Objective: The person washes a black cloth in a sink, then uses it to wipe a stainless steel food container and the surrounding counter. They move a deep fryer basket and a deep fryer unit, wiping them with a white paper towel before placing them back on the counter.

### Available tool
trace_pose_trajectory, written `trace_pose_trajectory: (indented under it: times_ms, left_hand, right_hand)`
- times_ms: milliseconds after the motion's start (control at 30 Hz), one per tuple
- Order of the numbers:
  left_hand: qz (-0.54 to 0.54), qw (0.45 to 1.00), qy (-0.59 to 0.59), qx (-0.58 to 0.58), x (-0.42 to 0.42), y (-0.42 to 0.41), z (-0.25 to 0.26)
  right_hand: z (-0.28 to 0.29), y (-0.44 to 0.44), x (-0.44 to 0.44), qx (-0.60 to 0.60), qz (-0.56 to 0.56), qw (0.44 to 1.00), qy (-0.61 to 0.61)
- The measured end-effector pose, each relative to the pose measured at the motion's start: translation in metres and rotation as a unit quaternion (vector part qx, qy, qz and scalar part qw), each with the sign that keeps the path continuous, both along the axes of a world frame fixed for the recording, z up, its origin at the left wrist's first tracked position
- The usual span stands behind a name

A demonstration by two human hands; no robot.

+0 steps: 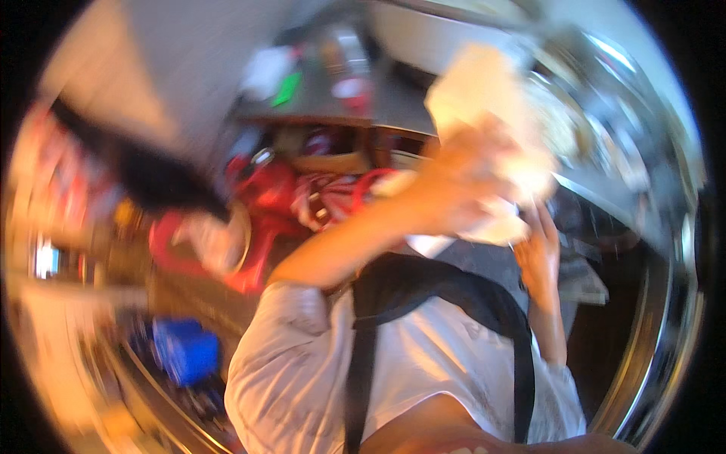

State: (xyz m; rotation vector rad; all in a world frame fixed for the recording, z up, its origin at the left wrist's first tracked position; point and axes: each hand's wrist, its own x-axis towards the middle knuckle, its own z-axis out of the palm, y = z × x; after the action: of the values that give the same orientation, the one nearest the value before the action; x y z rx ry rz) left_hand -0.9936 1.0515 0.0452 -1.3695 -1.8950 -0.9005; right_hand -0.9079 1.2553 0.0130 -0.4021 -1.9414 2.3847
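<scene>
My left hand (471, 170) reaches across in front of my chest and grips a pale, sheet-like thing (473, 82). Strong blur and glare leave it unclear whether this is paper, cloth or food. One part of it stands up beyond my fingers, and another pale part (493, 224) hangs below the hand. Close by on the right, my right hand (539, 244) is raised with its fingertips at the lower edge of the pale thing. Whether those fingers pinch it or only touch it cannot be made out.
A dark counter (391, 105) ahead carries a red-and-white cup (351, 93), a green item (287, 89) and a white bundle (266, 68). Blurred metalware (612, 130) lines the right. Red plastic items (266, 193) are at left, with a blue container (184, 349) lower down.
</scene>
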Motion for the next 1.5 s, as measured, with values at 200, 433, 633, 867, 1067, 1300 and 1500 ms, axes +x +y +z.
trace_pose_trajectory:
  times_ms: [200,433,633,867,1067,1300,1500]
  left_hand:
    - [0.266,0.959,0.012,-0.094,0.067,0.012,-0.012]
    - [0.348,0.875,-0.334,0.035,0.126,-0.062,0.015]
    - [0.246,0.869,-0.393,0.171,0.219,-0.175,0.037]
    - [0.283,0.792,-0.234,0.488,0.344,-0.22,-0.009]
    - [0.481,0.738,-0.133,0.454,0.396,-0.247,-0.027]
    - [0.317,0.567,-0.003,0.76,0.46,-0.282,-0.046]
    - [0.237,0.62,-0.137,0.736,0.527,-0.329,-0.01]
  right_hand:
    - [-0.02,0.002,0.013,-0.028,0.178,0.982,-0.061]
    - [-0.007,-0.069,0.036,0.018,0.324,0.945,-0.04]
    - [0.0,-0.15,0.064,-0.077,0.378,0.922,0.042]
    - [-0.004,-0.27,0.115,0.001,0.544,0.833,0.101]
    - [-0.027,-0.365,0.15,0.011,0.623,0.775,0.103]
    - [-0.032,-0.424,0.17,-0.03,0.681,0.702,0.205]
    - [-0.029,-0.434,0.147,0.006,0.698,0.665,0.266]
